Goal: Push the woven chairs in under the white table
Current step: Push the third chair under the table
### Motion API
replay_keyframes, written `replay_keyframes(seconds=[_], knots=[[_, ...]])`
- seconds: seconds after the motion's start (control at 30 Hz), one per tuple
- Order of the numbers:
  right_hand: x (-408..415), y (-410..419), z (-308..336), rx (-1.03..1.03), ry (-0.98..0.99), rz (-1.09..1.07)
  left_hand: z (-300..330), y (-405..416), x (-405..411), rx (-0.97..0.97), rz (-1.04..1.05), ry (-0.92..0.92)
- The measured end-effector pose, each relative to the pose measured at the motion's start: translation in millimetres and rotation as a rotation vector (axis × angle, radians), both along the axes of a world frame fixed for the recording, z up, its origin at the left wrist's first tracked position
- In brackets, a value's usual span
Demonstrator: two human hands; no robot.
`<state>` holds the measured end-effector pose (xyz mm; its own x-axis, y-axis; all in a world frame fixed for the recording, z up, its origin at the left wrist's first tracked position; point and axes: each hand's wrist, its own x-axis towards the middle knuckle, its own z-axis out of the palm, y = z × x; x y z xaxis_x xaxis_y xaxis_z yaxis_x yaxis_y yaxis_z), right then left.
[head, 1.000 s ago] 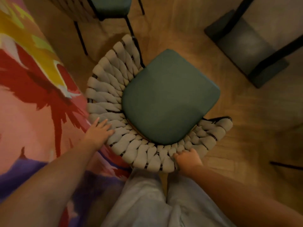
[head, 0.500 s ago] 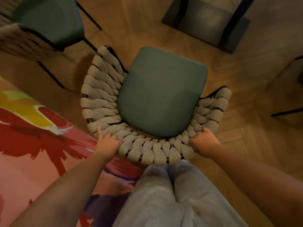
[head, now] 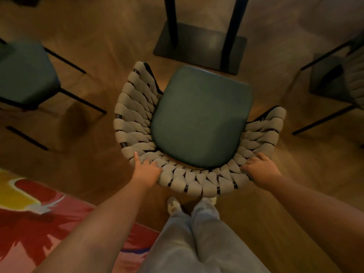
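Observation:
A woven chair (head: 136, 115) with a curved beige rope backrest and a green seat cushion (head: 201, 117) stands right in front of me on the wooden floor. My left hand (head: 146, 170) grips the backrest's left rear part, its index finger stretched along the weave. On the right rear part my right hand (head: 260, 168) is closed over the rope. The table's dark base plate (head: 199, 46) with two black legs lies just beyond the chair's front edge. The white tabletop is out of view.
A second green-seated chair (head: 25, 75) with thin black legs stands at the left. Another woven chair (head: 352, 79) shows at the right edge. A colourful rug (head: 39, 223) covers the floor at the lower left. My legs and shoes (head: 173, 206) are behind the chair.
The chair has turned and moved off the rug toward the table base. Both hands stayed on the backrest, the right one sliding further right.

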<state>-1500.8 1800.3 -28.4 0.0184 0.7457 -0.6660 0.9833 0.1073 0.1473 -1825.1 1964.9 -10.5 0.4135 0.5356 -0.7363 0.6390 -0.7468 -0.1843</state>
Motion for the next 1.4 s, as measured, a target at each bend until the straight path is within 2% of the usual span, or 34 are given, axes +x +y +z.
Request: replay_keyframes(seconds=[0.1, 0.17, 0.27, 0.37, 0.4, 0.47, 0.53, 0.63, 0.7, 0.77, 0.93, 1.07, 1.2, 1.4], knots=[[30.3, -5.6, 10.0, 0.019, -0.048, -0.121, -6.4, 9.8, 41.1, 0.010, -0.062, -0.006], [43.5, -14.2, 10.3, 0.061, -0.056, -0.320, -9.8, 15.6, 65.8, 0.027, -0.095, -0.017], [43.3, -17.6, 9.0, 0.302, 0.092, -0.818, -11.8, 26.7, 97.6, 0.048, -0.135, -0.052], [17.5, 0.2, 11.7, 0.636, 0.397, -1.541, -12.7, 43.0, 114.3, 0.010, -0.100, -0.181], [10.4, 8.3, 11.2, 0.684, 0.450, -1.723, -13.2, 52.4, 116.4, -0.057, -0.080, -0.247], [6.8, 20.3, 8.0, 0.660, 0.469, -1.920, -11.5, 76.5, 118.5, -0.229, -0.029, -0.346], [13.8, 24.0, 4.1, 0.587, 0.466, -1.981, -7.4, 105.4, 116.5, -0.248, 0.067, -0.374], [19.8, 26.4, 0.0, 0.527, 0.396, -2.006, -6.9, 146.2, 104.7, 0.003, 0.294, -0.292], [19.5, 29.9, -0.9, 0.520, 0.342, -2.016, -8.5, 165.5, 103.4, -0.071, 0.537, -0.300], [21.1, 31.8, -3.2, 0.509, 0.307, -2.022, -11.6, 182.1, 111.4, -0.160, 0.662, -0.372], [29.7, 35.6, -5.5, 0.511, 0.247, -2.038, -15.1, 205.8, 139.7, -0.128, 0.689, -0.324], [42.7, 42.8, -3.2, 0.562, 0.202, -2.019, -16.7, 203.8, 155.8, -0.095, 0.789, -0.426], [61.7, 45.9, -5.8, 0.620, 0.156, -1.968, -20.1, 200.9, 169.9, -0.052, 0.764, -0.505], [110.7, 50.1, -5.9, 0.615, 0.114, -1.909, -23.5, 196.7, 206.8, -0.028, 0.761, -0.510]])
